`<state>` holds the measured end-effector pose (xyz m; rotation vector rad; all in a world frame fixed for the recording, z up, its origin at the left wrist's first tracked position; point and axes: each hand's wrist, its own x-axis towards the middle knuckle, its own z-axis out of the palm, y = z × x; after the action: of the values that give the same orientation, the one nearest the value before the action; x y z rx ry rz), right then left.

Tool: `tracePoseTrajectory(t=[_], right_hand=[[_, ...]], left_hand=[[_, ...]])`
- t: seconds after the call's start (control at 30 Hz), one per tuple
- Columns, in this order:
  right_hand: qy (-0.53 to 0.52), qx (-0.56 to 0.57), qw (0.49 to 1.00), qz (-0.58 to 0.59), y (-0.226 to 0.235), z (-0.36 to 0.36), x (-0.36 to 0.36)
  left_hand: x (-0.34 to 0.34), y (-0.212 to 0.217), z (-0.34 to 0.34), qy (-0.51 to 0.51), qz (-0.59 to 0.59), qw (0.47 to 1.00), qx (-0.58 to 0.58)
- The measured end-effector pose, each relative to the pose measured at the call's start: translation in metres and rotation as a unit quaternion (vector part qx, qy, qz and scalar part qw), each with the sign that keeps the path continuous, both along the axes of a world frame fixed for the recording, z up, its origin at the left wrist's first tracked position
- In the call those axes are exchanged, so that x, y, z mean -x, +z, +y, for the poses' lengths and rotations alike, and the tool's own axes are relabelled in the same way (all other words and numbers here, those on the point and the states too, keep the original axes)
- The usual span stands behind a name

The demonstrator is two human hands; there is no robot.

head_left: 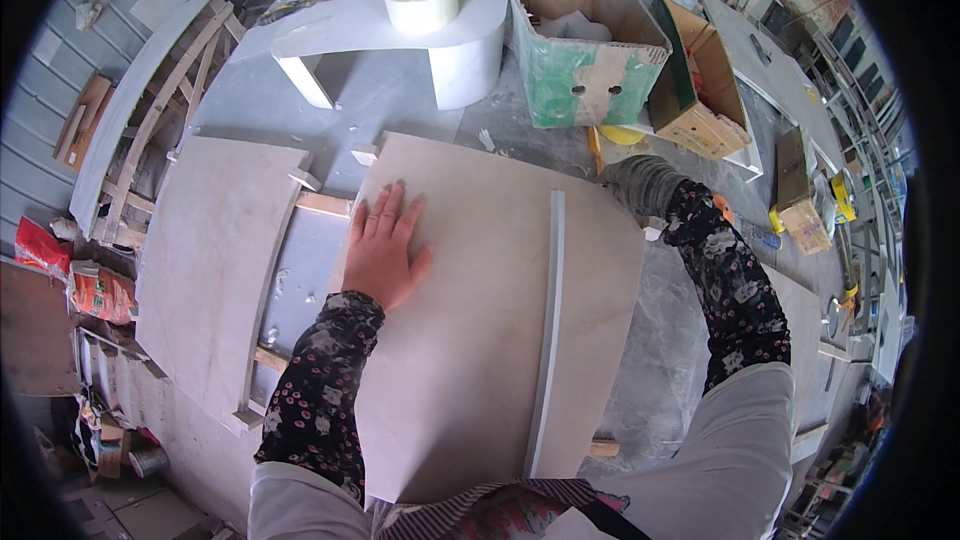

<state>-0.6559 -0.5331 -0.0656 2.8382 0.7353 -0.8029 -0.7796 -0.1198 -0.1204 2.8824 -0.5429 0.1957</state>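
A large beige panel [455,270] lies in front of me, with a narrow pale strip [548,330] running lengthwise along its right part. My bare left hand [385,248] rests flat on the panel's left side, fingers stretched out. At the panel's far right corner is my right hand [642,186], in a grey glove. Its fingers are bent down out of sight by the corner, so whether they grip the edge is hidden. A small pale block [365,154] sits at the panel's far left corner.
A second beige panel [205,260] lies to the left, on wooden battens [325,204]. Beyond stand a curved white piece [465,65] with a tape roll [421,2] on it, a green cardboard box [590,75] and a brown box [705,90]. Red bags [100,290] lie far left.
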Motion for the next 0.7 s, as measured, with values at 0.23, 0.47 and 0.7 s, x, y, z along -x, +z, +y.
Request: tracePoseTrajectory(t=[0.23,0.47,0.7], right_hand=[[0.018,-0.043,0.999,-0.023,0.008,-0.015,0.009],[0.005,-0.033,0.997,-0.072,0.024,-0.023,0.024],[-0.009,-0.04,0.997,-0.072,-0.032,0.022,-0.019]], left_hand=[[-0.001,0.0,0.0,0.003,0.001,1.0,-0.007],[0.0,0.001,-0.003,0.01,0.016,1.0,-0.014],[-0.001,0.002,-0.002,0.015,0.022,1.0,-0.017]])
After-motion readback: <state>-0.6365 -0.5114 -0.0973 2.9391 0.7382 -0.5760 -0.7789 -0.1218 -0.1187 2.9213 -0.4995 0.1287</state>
